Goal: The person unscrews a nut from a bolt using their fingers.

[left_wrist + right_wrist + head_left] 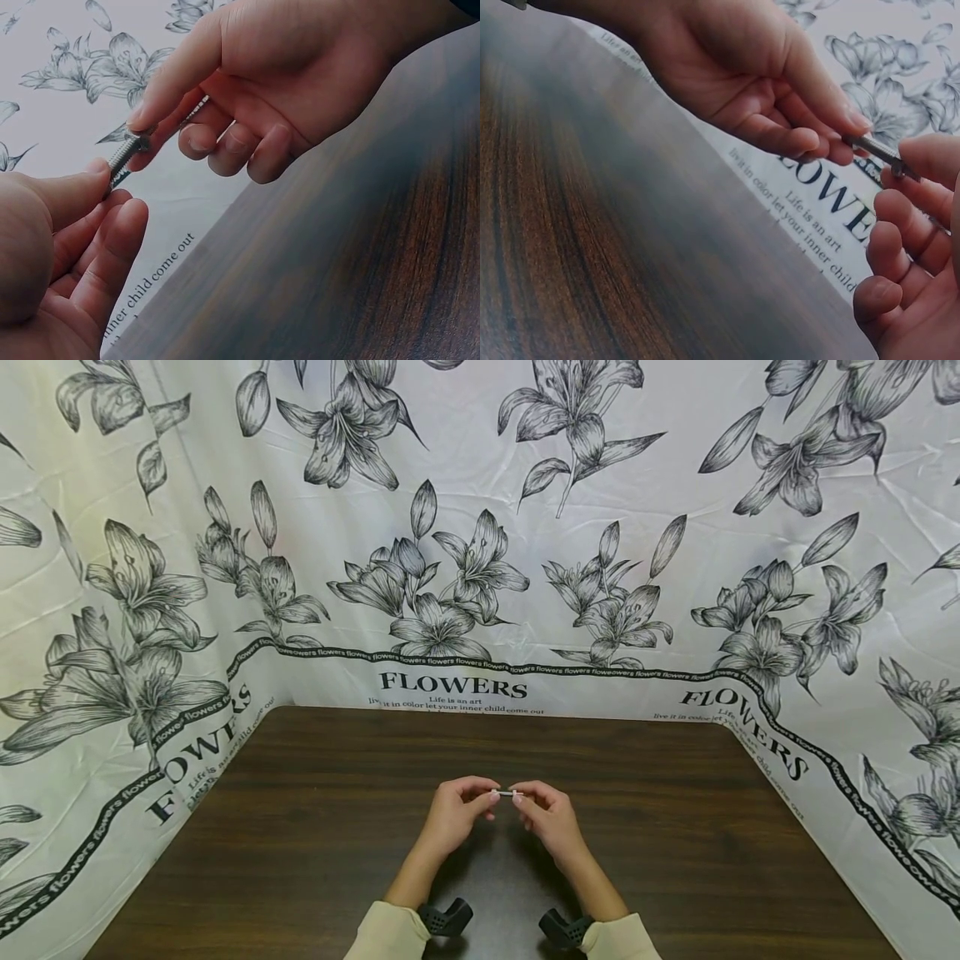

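Observation:
A small threaded metal bolt [506, 793] spans the gap between both hands, held up over the table. At its left end, my left hand [452, 814] pinches it between thumb and index finger. My right hand [551, 817] pinches the other end with thumb and fingertip, where a wider nut-like piece [141, 139] shows. Threads are plain along the bolt's shank [121, 156] in the left wrist view. The right wrist view shows the bolt [877, 148] slanting between the two thumbs; both its ends are partly hidden by fingertips.
Dark wood-grain table [337, 860] lies under the hands. White cloth with black flower prints [480, 568] hangs around its back and sides. Cream sleeves [390, 931] and black wrist straps [446, 917] show at the forearms.

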`<state>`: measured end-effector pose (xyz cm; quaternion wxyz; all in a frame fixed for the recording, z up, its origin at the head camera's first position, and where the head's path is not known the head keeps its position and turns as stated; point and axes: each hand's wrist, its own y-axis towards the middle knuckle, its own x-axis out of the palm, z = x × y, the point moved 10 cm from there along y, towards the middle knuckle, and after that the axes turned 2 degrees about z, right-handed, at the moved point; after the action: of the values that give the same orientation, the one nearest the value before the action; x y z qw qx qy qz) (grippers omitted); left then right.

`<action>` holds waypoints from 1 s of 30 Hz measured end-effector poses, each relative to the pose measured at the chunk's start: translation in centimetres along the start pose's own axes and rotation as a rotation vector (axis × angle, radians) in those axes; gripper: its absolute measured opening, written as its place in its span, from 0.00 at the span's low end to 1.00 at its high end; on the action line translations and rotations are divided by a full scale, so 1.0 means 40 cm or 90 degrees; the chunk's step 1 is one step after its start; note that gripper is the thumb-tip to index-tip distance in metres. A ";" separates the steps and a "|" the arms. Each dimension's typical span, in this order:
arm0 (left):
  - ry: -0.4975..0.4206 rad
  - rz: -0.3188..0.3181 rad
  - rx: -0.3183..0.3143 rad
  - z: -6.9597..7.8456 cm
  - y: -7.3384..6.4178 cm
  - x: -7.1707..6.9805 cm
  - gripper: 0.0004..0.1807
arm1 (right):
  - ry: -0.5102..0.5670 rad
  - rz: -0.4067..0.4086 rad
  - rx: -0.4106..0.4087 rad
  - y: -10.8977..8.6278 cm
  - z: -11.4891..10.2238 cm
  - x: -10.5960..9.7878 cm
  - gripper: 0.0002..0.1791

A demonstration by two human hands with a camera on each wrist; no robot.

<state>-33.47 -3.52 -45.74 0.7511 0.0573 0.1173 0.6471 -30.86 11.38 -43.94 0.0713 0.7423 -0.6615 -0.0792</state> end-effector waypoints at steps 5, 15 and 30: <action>-0.006 0.000 -0.005 0.000 -0.001 0.000 0.06 | -0.004 -0.003 -0.029 -0.001 -0.011 0.001 0.10; -0.004 0.010 0.005 0.002 -0.001 -0.003 0.06 | -0.002 -0.012 -0.050 -0.002 -0.020 0.004 0.10; 0.009 0.004 -0.003 -0.002 -0.005 -0.002 0.06 | 0.005 0.026 -0.010 -0.003 -0.004 -0.007 0.10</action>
<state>-33.31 -3.65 -45.85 0.7486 0.0517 0.1210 0.6498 -30.74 11.66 -43.81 0.0812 0.7282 -0.6757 -0.0804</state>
